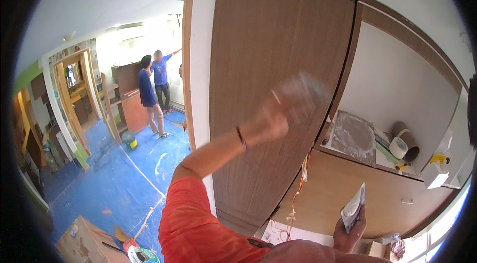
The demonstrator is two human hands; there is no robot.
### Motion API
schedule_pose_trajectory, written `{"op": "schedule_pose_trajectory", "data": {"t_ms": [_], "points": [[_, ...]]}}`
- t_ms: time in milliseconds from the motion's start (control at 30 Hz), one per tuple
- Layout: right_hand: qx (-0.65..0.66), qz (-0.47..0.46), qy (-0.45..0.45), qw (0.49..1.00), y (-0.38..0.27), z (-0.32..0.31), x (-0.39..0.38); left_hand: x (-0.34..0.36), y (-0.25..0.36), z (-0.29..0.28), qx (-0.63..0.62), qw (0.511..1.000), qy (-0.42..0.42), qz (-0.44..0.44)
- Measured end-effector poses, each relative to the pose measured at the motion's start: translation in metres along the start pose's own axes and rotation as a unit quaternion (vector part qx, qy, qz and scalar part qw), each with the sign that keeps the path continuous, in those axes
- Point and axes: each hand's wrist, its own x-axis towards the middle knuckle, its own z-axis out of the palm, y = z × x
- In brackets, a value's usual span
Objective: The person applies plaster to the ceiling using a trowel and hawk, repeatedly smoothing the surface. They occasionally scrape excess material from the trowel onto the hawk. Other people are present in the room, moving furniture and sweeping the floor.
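Below, fingers of the right hand point(351, 233) clasp a grey, pointed, flat piece point(353, 208) projecting above them; motion blur obscures the left hand point(282, 112), its finger state indeterminable.

No text, numbers or signs could be read. The yellow label point(131, 143) on the dark bucket point(128, 136) was too small, and the packaging point(143, 254) at the lower edge showed only coloured patches.

Dark bucket point(129, 141) on blue floor sheet point(107, 188); white roll point(398, 148) beside brown tube point(408, 136).
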Motion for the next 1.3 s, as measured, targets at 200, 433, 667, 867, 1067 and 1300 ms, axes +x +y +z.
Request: {"op": "schedule_pose_trajectory", "data": {"t_ms": [200,433,667,867,1067,1300], "points": [[-0.061,-0.013,0.042,0.997,0.014,0.004,0.002,0.184,-0.093,-0.183,0.216,0.796,0.552,0.125],[-0.093,-0.107,-0.024,0.99,0.012,-0.029,0.006,0.271,-0.113,-0.197,0.229,0.738,0.635,0.0],[-0.068,-0.144,0.052,0.986,0.003,-0.028,-0.01,0.304,-0.077,-0.131,0.237,0.737,0.632,0.013],[-0.073,-0.169,0.049,0.982,-0.011,-0.035,-0.02,0.326,-0.029,-0.061,0.23,0.76,0.606,0.05],[0.054,-0.141,0.03,0.988,-0.027,-0.048,-0.024,0.359,0.02,0.029,0.205,0.791,0.571,0.083],[-0.031,-0.121,0.026,0.992,-0.02,-0.037,-0.022,0.249,0.076,0.137,-0.018,0.902,0.411,0.132]]}}
